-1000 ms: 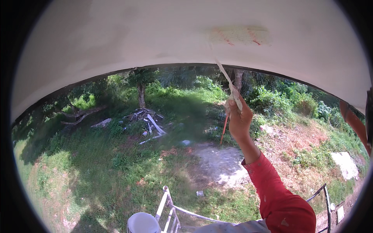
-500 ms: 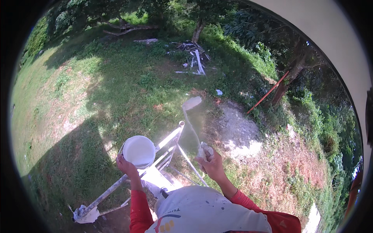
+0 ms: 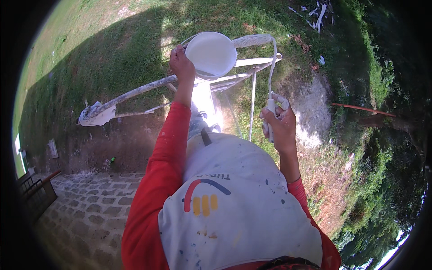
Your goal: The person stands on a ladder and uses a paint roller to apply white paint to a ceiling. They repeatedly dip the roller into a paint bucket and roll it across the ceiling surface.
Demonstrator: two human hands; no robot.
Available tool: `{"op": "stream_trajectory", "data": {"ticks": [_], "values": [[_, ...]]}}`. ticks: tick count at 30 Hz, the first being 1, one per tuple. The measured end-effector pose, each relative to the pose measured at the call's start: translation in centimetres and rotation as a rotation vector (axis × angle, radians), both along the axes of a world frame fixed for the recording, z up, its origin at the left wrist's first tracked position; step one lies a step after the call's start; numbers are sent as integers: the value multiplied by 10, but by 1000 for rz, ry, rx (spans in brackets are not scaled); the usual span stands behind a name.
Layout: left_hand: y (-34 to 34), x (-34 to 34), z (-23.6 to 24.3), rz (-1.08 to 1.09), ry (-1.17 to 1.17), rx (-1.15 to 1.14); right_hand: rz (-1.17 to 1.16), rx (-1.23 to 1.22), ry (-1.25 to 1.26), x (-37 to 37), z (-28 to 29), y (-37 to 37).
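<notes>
I look straight down from high on a ladder (image 3: pixel 252 90). My left hand (image 3: pixel 181 64), in a red sleeve, grips the left rim of a white paint bucket (image 3: pixel 211 54) full of white paint. Lower and to the right, my right hand (image 3: pixel 280 125) is closed on the handle of a paint roller (image 3: pixel 271 67). Its wire frame rises to a white sleeve lying against the bucket's right rim. My white, paint-spattered shirt fills the lower middle.
Metal ladder rails and a paint-caked crossbar (image 3: pixel 135 93) run left beneath the bucket. Far below lie grass (image 3: pixel 112 45), a bare dirt patch (image 3: pixel 315 108), cobbled paving (image 3: pixel 85 211) at lower left, and bushes on the right.
My view swung down from the white ceiling to the ground. My right hand brought the roller down from the ceiling to the bucket, which my left hand holds.
</notes>
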State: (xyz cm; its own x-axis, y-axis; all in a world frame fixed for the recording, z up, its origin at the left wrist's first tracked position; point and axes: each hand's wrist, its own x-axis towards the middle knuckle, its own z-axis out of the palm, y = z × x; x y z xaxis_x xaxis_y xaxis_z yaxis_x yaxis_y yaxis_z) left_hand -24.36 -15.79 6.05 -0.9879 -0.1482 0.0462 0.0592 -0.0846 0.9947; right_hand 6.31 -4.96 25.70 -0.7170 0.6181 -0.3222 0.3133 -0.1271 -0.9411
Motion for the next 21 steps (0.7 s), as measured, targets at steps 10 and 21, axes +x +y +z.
{"op": "stream_trajectory", "data": {"ticks": [10, 21], "values": [[0, 7, -4, -16, 79, 117, 383, -193, -134, -92, -26, 10], [-6, 8, 3, -55, 43, 51, 578, -373, 119, -132, -34, 18]]}}
